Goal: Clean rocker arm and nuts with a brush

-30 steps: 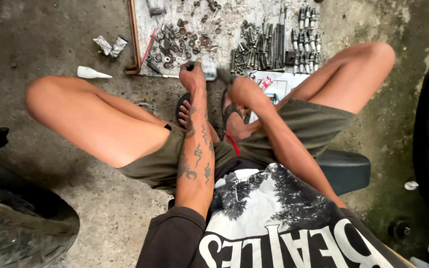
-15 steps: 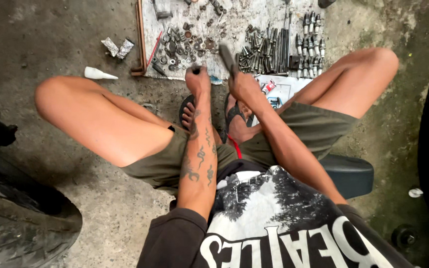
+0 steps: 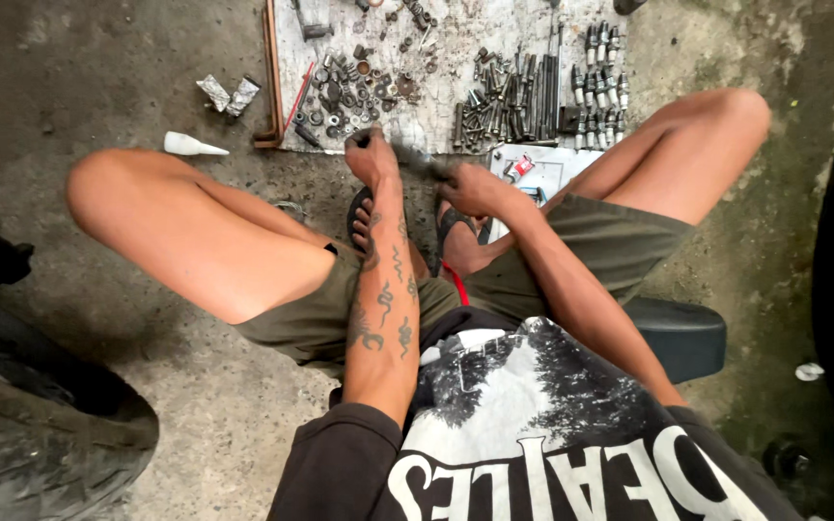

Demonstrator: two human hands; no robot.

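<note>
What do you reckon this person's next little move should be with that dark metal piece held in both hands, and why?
Probably a short turn or pull between the hands: the left hand grips one end of the dark metal part and the right hand the other, just in front of the board of sorted bolts.

The person sits on a low stool [image 3: 678, 333] on the floor [image 3: 98, 87], knees spread. Between the feet, the left hand [image 3: 374, 154] and right hand [image 3: 470, 188] meet on a rod-like tool [image 3: 417, 159], just before a board [image 3: 456, 68] lying on the floor. On the board, small nuts and washers [image 3: 349, 87] lie to the left, long bolts [image 3: 514, 92] in the middle, sockets [image 3: 600, 87] to the right. A nozzle tube [image 3: 193, 147] lies left of the board. A tyre [image 3: 31, 434] sits at the near left.
</note>
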